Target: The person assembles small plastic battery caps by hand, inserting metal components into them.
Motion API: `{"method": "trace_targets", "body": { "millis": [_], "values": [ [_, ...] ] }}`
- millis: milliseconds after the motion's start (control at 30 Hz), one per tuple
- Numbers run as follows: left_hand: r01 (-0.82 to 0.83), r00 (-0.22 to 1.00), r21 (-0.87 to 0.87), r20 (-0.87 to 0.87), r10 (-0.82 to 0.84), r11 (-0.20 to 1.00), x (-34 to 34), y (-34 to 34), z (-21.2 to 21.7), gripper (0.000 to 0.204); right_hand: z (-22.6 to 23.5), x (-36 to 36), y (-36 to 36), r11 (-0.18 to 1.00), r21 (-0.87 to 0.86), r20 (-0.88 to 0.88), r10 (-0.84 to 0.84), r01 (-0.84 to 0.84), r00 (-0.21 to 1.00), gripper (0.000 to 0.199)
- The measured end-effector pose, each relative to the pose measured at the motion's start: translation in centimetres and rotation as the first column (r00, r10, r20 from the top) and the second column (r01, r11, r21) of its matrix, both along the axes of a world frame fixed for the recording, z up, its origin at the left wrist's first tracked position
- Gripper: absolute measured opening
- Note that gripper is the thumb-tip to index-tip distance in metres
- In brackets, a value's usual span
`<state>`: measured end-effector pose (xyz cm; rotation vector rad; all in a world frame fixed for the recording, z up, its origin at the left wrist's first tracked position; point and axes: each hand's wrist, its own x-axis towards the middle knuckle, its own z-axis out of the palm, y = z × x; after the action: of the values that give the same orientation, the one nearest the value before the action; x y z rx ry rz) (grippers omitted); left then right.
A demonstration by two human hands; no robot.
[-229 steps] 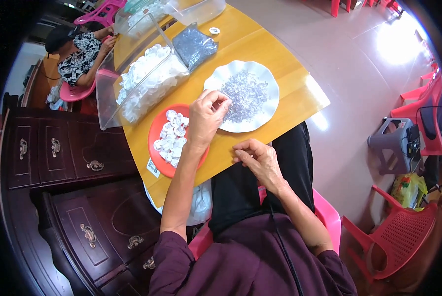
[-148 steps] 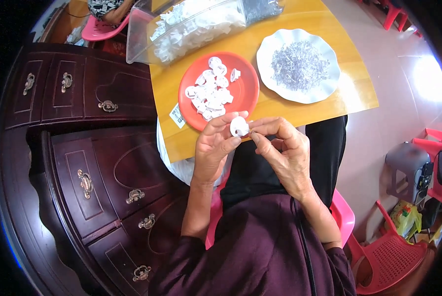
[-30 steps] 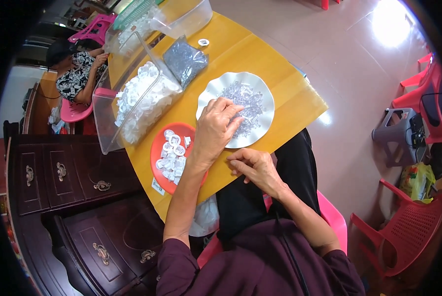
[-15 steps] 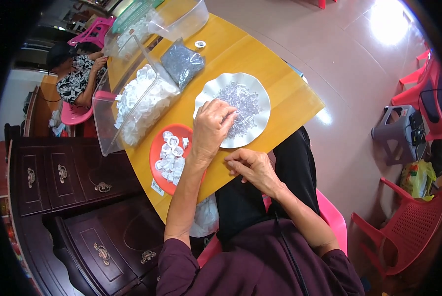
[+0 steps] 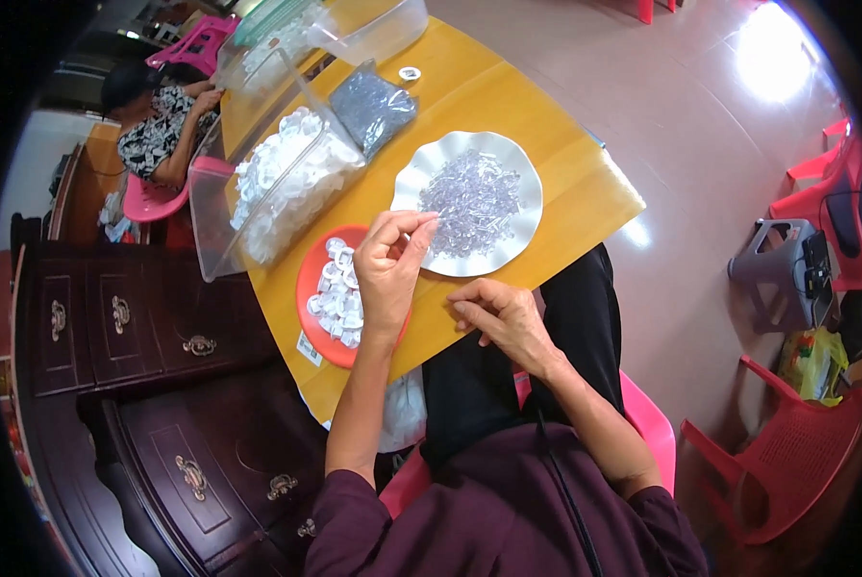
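Note:
My left hand (image 5: 389, 274) is raised over the near left rim of a scalloped white plate (image 5: 409, 175), thumb and fingertips pinched together. What the pinch holds is too small to make out. A heap of small clear plastic pieces (image 5: 479, 197) lies on the plate. Below the plate, my right hand (image 5: 503, 322) rests at the table edge with its fingers curled and closed; anything inside them is hidden. Left of my left wrist is an orange-red dish (image 5: 308, 279) with several small white plastic parts (image 5: 339, 303), some of them ring-shaped.
A large clear bin (image 5: 210, 226) of white plastic parts (image 5: 296, 188) stands at the left of the wooden table (image 5: 585, 183). Behind the plate lie a bag of grey pieces (image 5: 371, 108) and one white part (image 5: 410, 74). Another person (image 5: 166, 130) sits far left.
My left hand has drawn back from the clear pieces toward the plate's near left rim, fingers still pinched. The right hand stays at the table edge. The whole view has shifted slightly.

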<state>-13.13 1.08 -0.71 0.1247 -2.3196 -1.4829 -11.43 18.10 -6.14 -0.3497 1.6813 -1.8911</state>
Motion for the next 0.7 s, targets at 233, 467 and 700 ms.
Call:
{"method": "trace_targets", "body": {
  "millis": [233,467,700],
  "values": [
    [-0.08,0.992,0.782,0.125,-0.029,0.618,8.6,2.3,1.3,0.015,3.0,1.3,-0.4,0.972,-0.149,0.162,-0.158,0.182,0.974,0.022],
    [-0.118,0.982,0.961,0.15,-0.111,0.251,14.2,3.9,-0.6,0.015,5.4,3.9,-0.2,0.982,-0.188,0.067,0.012,0.001,0.998,0.018],
    [-0.077,0.973,0.986,0.106,-0.206,0.148,15.0,4.1,-0.9,0.021,4.5,5.2,-0.1,0.985,-0.174,-0.09,0.005,-0.02,0.996,0.018]
  ]
}}
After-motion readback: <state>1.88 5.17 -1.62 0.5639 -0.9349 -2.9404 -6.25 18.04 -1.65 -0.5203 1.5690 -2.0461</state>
